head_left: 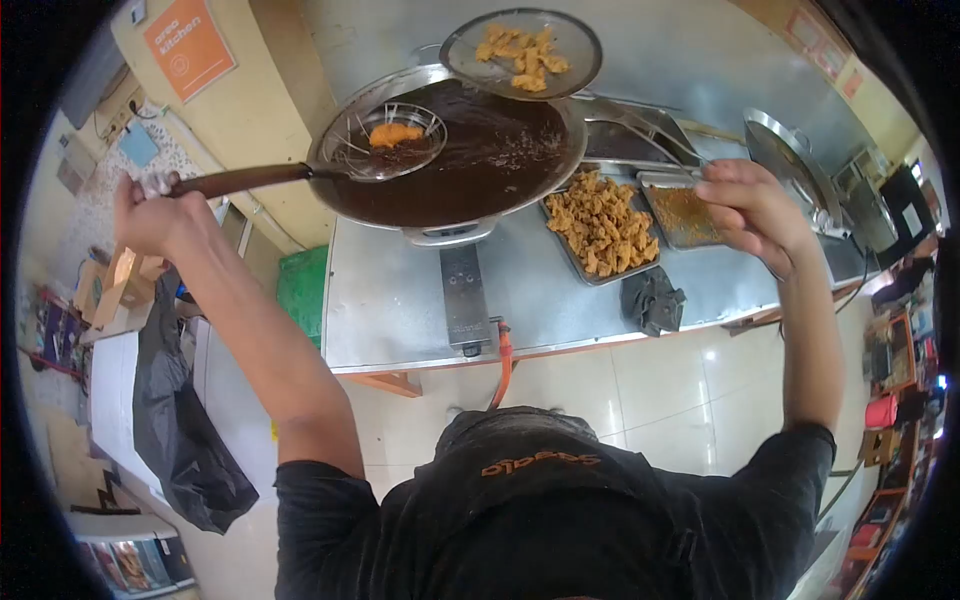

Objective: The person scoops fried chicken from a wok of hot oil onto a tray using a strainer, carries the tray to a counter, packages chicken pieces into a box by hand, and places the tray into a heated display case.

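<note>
My left hand (155, 218) is closed around the dark wooden handle of a wire skimmer (250, 180). The skimmer's round basket sits at the left side of a large wok (470, 222) of dark oil, with an orange-brown fried piece (395, 134) in it. At the right, my right hand (752, 208) grips the thin metal handle of a flat mesh strainer (480, 78). That strainer is held over the wok's far rim and carries several golden fried pieces (520, 52). My right fingers partly hide the handle's end.
A tray heaped with fried pieces (602, 225) stands right of the wok, beside a tray of crumbs (685, 212). A crumpled black bag (655, 300) lies near the steel table's (390, 320) front edge. A burner control (463, 300) with an orange hose (503, 350) is below the wok.
</note>
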Motion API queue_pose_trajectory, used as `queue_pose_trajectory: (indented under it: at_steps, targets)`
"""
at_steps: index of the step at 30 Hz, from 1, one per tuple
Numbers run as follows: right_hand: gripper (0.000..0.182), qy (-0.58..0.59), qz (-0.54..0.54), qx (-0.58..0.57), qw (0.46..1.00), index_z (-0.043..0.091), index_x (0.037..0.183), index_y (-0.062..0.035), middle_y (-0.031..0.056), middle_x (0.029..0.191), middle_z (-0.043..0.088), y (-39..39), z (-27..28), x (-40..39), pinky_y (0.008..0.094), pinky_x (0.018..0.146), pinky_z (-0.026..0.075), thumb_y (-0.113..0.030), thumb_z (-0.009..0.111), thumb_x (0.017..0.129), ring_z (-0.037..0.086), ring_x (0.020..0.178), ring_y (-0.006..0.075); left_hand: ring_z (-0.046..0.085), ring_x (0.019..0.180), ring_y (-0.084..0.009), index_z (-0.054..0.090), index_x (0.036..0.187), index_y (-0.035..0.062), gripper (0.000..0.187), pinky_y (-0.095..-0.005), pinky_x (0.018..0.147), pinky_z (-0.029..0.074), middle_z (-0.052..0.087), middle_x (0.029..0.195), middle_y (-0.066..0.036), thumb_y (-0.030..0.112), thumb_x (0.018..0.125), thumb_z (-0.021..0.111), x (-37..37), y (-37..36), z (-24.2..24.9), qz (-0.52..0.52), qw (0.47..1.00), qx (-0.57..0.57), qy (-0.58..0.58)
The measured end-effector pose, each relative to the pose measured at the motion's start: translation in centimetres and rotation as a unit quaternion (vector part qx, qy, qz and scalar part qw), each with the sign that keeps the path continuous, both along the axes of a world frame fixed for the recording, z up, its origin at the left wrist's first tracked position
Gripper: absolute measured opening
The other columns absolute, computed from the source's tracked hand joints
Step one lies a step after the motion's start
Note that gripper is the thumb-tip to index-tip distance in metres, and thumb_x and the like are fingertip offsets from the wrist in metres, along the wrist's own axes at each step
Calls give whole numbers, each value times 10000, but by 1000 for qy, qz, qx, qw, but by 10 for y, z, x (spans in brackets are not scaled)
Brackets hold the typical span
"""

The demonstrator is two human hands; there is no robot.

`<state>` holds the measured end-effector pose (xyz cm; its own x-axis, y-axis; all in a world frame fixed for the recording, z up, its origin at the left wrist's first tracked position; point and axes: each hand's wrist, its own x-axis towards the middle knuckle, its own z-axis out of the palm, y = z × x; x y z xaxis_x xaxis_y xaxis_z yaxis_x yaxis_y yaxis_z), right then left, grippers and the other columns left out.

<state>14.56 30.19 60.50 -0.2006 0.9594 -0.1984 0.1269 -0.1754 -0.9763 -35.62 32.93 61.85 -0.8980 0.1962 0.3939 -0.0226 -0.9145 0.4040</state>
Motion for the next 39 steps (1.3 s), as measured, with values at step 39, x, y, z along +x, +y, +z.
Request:
queue_pose_trajectory:
  at_steps: [39]
  targets:
    - [253, 81, -48, -29, 995, 382, 723, -129, 18, 508, 424, -13, -52, -59, 199, 250, 194, 21, 550, 839, 322, 278, 56, 616, 937, -319, 416, 1156, -86, 331, -375, 857, 514, 588, 1064, -265, 163, 946, 359, -24, -88, -271, 29, 942, -294, 156]
